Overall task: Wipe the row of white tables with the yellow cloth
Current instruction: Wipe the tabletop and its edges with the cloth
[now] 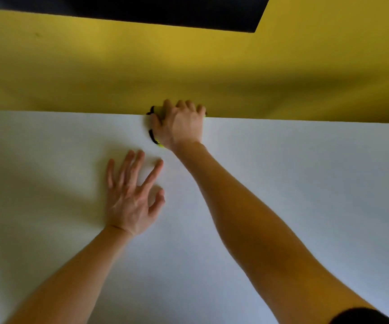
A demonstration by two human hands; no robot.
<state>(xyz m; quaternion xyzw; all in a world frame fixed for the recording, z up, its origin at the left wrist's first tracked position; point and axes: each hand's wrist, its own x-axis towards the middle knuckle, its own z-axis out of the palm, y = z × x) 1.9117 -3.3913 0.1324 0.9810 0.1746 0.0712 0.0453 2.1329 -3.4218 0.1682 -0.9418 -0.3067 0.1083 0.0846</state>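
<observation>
The yellow cloth (157,110) lies at the far edge of the white table (294,183), almost wholly covered by the right hand (181,124). Only bright yellow-green slivers with a black trim show, beside the thumb and under the heel of the palm. The right hand's fingers curl over the cloth at the table's edge, gripping it. The left hand (130,199) rests flat on the table nearer the person, fingers spread, holding nothing. A yellow wall (118,66) rises behind the table.
</observation>
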